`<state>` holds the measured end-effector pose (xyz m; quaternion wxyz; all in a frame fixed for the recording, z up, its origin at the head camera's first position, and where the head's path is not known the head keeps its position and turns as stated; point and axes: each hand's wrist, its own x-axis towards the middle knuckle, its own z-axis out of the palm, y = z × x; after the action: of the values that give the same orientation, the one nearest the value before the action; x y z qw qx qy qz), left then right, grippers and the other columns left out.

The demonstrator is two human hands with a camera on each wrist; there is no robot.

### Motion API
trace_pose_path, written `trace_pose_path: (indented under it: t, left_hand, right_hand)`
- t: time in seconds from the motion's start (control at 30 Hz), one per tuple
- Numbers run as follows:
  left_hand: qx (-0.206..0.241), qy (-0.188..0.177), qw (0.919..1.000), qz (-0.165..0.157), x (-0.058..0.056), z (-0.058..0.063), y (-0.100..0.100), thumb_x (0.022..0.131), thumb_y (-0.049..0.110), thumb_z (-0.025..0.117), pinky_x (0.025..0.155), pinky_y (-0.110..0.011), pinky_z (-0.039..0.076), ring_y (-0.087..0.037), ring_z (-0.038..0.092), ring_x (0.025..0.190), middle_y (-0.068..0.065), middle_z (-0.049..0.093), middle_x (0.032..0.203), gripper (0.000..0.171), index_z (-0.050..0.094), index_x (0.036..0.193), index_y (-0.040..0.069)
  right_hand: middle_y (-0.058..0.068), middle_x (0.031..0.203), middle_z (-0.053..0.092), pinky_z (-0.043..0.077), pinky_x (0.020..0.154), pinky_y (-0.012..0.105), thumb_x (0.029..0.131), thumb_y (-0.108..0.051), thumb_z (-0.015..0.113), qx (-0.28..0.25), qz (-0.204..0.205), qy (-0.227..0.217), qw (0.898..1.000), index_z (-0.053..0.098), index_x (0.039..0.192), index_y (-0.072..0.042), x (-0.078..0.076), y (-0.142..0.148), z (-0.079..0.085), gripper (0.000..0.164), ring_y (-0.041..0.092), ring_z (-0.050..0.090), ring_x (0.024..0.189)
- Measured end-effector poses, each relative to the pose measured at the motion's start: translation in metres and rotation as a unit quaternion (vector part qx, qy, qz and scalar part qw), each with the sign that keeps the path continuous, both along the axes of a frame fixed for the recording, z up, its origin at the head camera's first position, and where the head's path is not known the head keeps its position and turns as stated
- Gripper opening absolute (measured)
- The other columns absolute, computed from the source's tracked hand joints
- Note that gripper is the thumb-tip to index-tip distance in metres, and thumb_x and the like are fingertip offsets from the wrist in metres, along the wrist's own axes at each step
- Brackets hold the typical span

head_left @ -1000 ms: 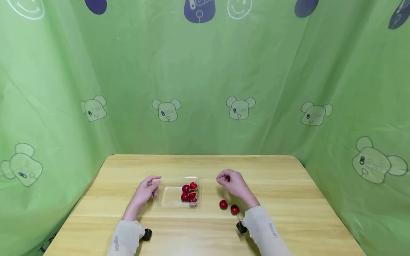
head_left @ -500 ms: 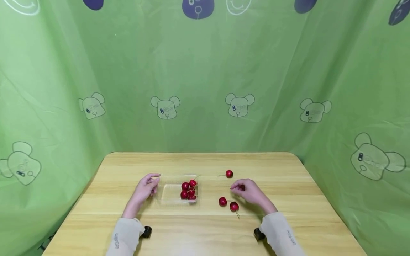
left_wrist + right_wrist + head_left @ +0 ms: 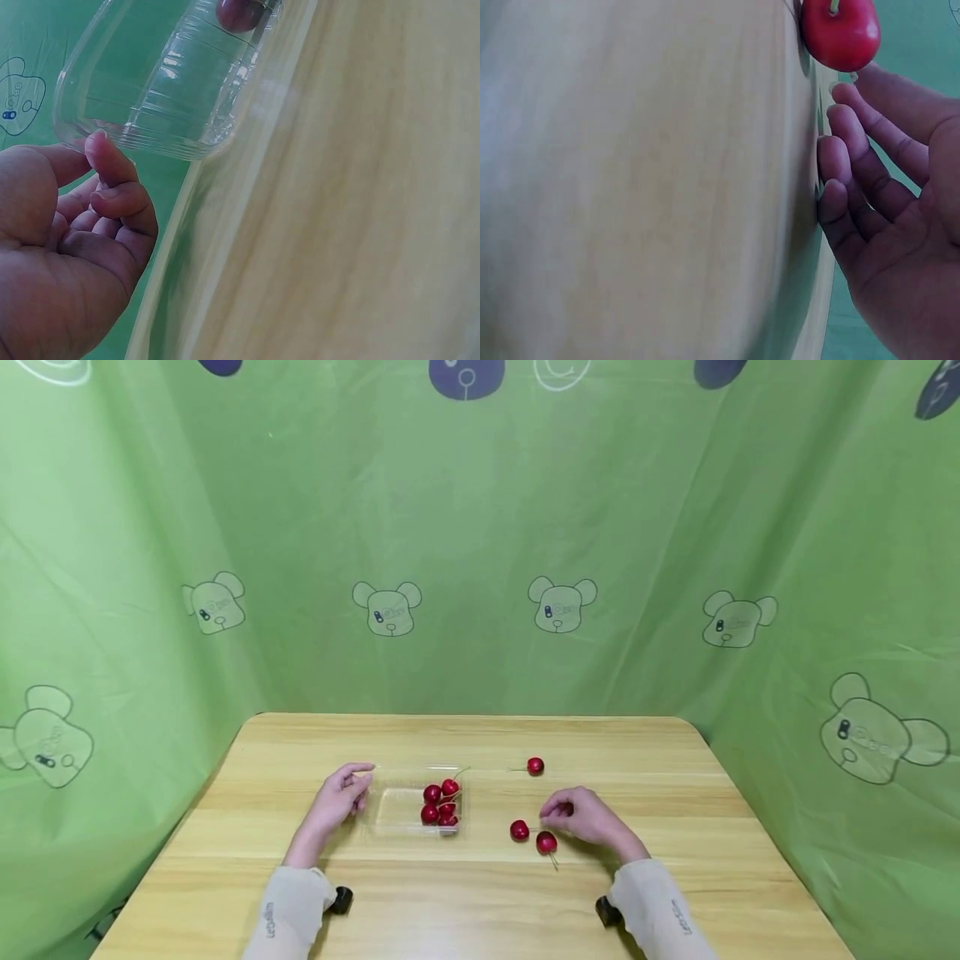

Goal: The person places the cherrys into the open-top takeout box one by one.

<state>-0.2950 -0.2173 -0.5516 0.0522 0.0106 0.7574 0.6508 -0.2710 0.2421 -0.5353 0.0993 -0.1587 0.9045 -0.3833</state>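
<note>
A clear plastic box (image 3: 401,832) stands left of centre, with several red cherries (image 3: 430,814) gathered at its right end. My left hand (image 3: 341,795) pinches the box's left rim between thumb and finger; the other fingers are curled in the left wrist view. Right of the box, my right hand (image 3: 585,814) has thumb and fingertip brought together at the stem of a loose cherry (image 3: 520,830). Just in front of those fingertips lies a second cherry (image 3: 546,842), whose stem points toward me. In the right wrist view this cherry (image 3: 841,34) partly hides the pinched stem.
Another cherry (image 3: 535,766) lies farther back on the wooden table (image 3: 480,902), its stem pointing left. A green curtain (image 3: 480,677) with bear prints surrounds the table's back and sides. Black wrist cameras (image 3: 342,900) sit at both sleeves.
My right hand has let go of the stemmed cherry at the back, then moved toward me and right, to the front pair. My left hand has stayed at the box.
</note>
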Motion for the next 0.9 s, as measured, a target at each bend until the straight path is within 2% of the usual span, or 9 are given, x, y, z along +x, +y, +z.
trace_pose_path:
  t: [0.37,0.53,0.7,0.9]
  left_hand:
    - [0.004,0.004,1.0,0.001,-0.0014,-0.0018,-0.0001,0.107,0.016,0.058,0.056,-0.022,0.045,-0.012,0.054,0.062,-0.007,0.059,0.08,0.037,0.055,0.141,0.001]
    - [0.002,0.002,1.0,0.0,-0.0032,-0.0033,-0.0006,0.108,0.016,0.057,0.055,-0.022,0.044,-0.012,0.053,0.062,-0.006,0.059,0.08,0.039,0.053,0.143,-0.001]
    - [0.005,0.002,1.0,0.004,-0.0029,-0.0024,0.0004,0.107,0.016,0.058,0.055,-0.021,0.044,-0.012,0.053,0.062,-0.006,0.059,0.08,0.04,0.054,0.143,-0.001]
    - [0.0,0.0,1.0,0.001,-0.0043,-0.0019,-0.0008,0.108,0.01,0.055,0.054,-0.021,0.043,-0.012,0.053,0.061,-0.009,0.059,0.079,0.039,0.05,0.143,-0.006]
  right_hand:
    - [0.001,0.081,0.067,0.05,0.067,0.025,0.085,-0.015,0.086,0.002,0.014,-0.012,1.0,0.075,0.089,-0.011,-0.0009,-0.0068,-0.0012,0.012,0.017,0.059,0.076]
    - [-0.001,0.078,0.067,0.049,0.067,0.025,0.086,-0.011,0.084,0.014,0.019,-0.006,1.0,0.076,0.086,-0.009,-0.0002,-0.0068,-0.002,0.009,0.016,0.059,0.075]
    - [-0.004,0.077,0.067,0.048,0.068,0.025,0.087,-0.012,0.083,0.03,0.012,0.003,0.999,0.075,0.082,-0.014,0.0001,-0.0069,-0.0028,0.01,0.013,0.057,0.074]
    - [-0.005,0.078,0.066,0.048,0.069,0.025,0.09,-0.013,0.08,0.05,0.014,0.013,0.999,0.073,0.083,-0.015,-0.0001,-0.008,-0.0041,0.011,0.011,0.057,0.075]
